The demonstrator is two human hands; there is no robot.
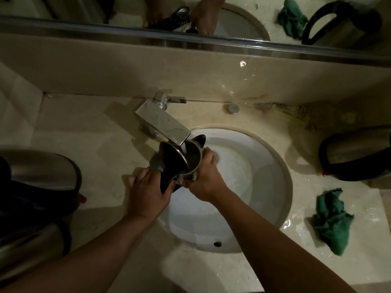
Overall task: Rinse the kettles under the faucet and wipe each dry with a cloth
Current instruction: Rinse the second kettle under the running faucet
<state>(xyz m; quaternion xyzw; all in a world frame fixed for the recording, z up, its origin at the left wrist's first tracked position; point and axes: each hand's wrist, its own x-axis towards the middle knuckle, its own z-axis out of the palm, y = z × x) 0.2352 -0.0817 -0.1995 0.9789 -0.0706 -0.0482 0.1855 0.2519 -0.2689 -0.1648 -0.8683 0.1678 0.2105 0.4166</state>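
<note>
A steel kettle [191,159] with its black lid [169,163] swung open is held tilted over the white sink [275,187], and its open mouth is placed directly under the spout of the chrome faucet [163,121]. A thin stream of water [183,148] is seen to fall from the spout into the kettle. The kettle is gripped by 2 hands. The left hand [148,187] is curled around the black handle part at the lower left side of the kettle, and the right hand [204,178] is closed around the steel body from the right side, with the fingers wrapped over the wall near the rim. On the beige table [95,134], 1 more kettle [357,153] with a black handle is placed to the right of the sink, and a crumpled green cloth [331,220] is laid in front of it, near the sink edge, on a wet part of the surface. At the left edge, 2 other steel kettles [42,172] are partly seen, but their exact position cannot be told in the dark. Behind the faucet, a mirror [232,17] is mounted, in which the hands, the cloth and the right kettle are reflected.
</note>
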